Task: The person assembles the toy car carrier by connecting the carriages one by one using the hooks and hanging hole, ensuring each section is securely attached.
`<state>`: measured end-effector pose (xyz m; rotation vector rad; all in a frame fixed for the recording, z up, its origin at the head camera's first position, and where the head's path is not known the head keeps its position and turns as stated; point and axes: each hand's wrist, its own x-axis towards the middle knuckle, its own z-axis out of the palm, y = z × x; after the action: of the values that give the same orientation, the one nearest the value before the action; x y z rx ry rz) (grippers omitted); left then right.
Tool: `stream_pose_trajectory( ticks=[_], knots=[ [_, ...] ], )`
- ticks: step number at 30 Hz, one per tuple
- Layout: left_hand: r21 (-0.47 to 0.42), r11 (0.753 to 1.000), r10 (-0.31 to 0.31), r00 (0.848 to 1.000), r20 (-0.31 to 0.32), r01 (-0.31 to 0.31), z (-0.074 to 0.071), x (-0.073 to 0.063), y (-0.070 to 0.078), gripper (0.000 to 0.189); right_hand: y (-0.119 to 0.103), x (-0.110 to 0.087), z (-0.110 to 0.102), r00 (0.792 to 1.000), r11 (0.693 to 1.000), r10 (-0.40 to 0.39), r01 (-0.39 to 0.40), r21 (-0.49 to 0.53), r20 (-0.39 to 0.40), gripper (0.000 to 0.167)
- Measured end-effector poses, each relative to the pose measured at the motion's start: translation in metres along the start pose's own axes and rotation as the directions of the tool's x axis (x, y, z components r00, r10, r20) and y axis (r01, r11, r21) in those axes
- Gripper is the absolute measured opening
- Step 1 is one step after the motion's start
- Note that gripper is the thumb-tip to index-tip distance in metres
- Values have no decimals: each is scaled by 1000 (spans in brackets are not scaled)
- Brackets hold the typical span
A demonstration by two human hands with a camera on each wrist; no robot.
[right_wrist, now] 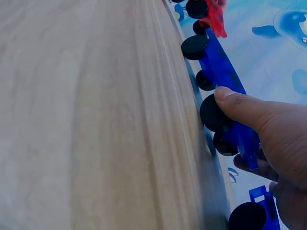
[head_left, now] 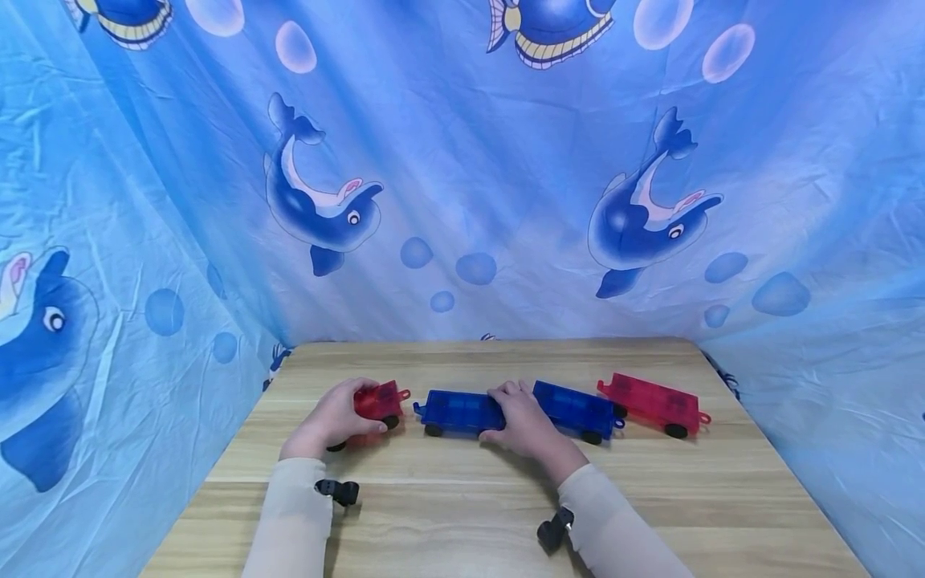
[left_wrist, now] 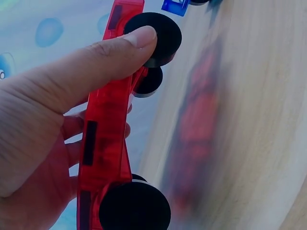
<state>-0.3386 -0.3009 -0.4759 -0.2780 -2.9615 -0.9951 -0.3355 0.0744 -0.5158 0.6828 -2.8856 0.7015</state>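
Behind and on both flanks, a blue fabric backdrop curtain [head_left: 448,144], creased and loosely folded, paler at the sides, with printed dolphins [head_left: 321,201], round bubbles [head_left: 295,46] and, along the top, blue-and-yellow fish [head_left: 556,28]. Below, a light wood-grain tabletop [head_left: 448,514], tan with pale streaks, rounded at the far corners, close to the cloth along the back edge, and glossy enough for a blurred red reflection [left_wrist: 194,124] in the left wrist view. Over the near part, two pale long sleeves [head_left: 289,522]. Across the far half of the tabletop, a loose row of four translucent toy train wagons on black wheels [head_left: 591,438]: at the right end, a right red wagon [head_left: 654,401]; just beside it, a right blue wagon [head_left: 574,408]; near the middle, a left blue wagon [head_left: 455,411]; at the left end, a left red wagon [head_left: 377,401]. Around the right end of the left blue wagon, the right hand [head_left: 527,421] in a grip, thumb on a wheel; cannot tell whether linked to the right blue wagon. Around the left red wagon, the left hand [head_left: 340,413], also grasping, thumb against a wheel. At the wrists, small black cameras [head_left: 338,491]. Between the two left wagons, a red loop [head_left: 405,394] and a blue hook [head_left: 417,409], near each other but apart
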Motion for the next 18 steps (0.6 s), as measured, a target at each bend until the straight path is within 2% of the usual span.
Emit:
stream_pose_trajectory(
  ticks=[8, 18],
  knots=[
    [2, 1000, 28, 1000, 7, -28, 7, 4, 5, 82, -3, 0, 1, 1000, 1000, -18, 18, 2, 2, 91],
    [-3, 1000, 23, 999, 25, -23, 14, 5, 6, 82, -6, -1, 0, 1000, 1000, -15, 15, 8, 7, 90]
  ],
)
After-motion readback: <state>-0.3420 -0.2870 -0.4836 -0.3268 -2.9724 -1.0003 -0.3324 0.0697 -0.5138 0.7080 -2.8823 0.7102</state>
